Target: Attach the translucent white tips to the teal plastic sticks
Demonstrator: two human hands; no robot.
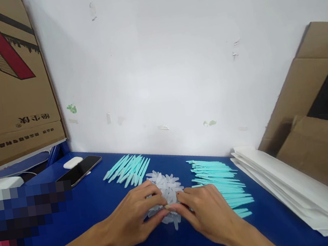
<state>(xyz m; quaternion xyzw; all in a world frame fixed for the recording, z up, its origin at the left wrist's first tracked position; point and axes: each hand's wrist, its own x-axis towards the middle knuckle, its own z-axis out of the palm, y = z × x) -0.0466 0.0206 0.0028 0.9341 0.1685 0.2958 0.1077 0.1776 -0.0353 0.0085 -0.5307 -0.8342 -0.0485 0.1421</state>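
A heap of small translucent white plastic pieces (169, 185), narrow and rounded at the ends, lies on the blue table between my hands. Over its near left side, my left hand (137, 213) is closed, thumb and fingers pinched together. My right hand (205, 211) pinches in the same way over the right side, its thumb tip meeting the left one. Whatever the fingertips hold is too small and covered to make out. Slim turquoise plastic sticks (128, 169) lie in a group beyond my left hand. A larger pile of turquoise sticks (220, 178) lies partly behind my right hand.
On the blue table (88, 215), a phone (80, 170) and a white rounded case (72, 162) lie at the left. White flat sheets or bags (295, 190) are stacked at the right edge. Cardboard boxes (11, 99) flank both sides, and a white wall (155, 59) rises behind.
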